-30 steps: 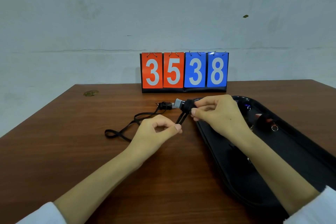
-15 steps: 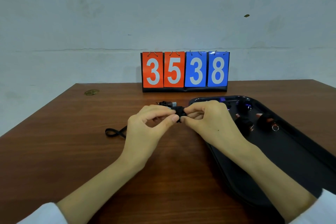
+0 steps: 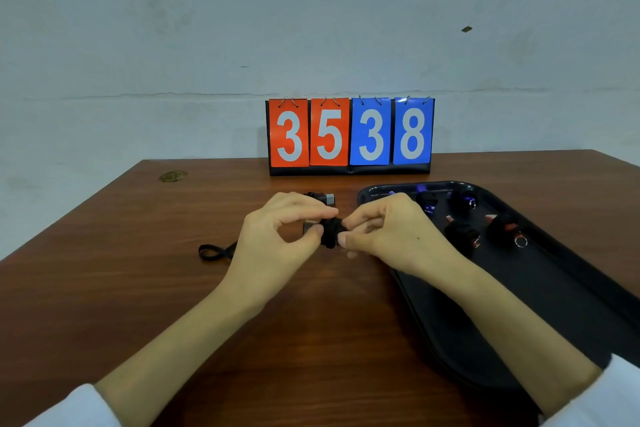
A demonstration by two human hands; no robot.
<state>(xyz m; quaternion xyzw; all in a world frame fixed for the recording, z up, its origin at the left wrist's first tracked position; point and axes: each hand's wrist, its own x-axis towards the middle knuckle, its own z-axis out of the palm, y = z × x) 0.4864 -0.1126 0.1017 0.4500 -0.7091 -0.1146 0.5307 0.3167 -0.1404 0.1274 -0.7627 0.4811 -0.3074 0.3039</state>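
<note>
Brown tabletop | left hand and right hand both pinch black strap bundle just above it | small grey piece, perhaps a clip, behind | loose loop trails left | black tray right.

Brown wooden table, grey wall

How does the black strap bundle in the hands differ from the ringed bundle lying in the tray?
The held bundle is pinched between left hand and right hand above the table; the ringed bundle lies untouched in the tray. The held bundle has loose strap trailing onto the table; the ringed bundle shows none. The ringed bundle shows a red part and a metal ring; the held bundle shows neither. Both are black wound strap.
</note>
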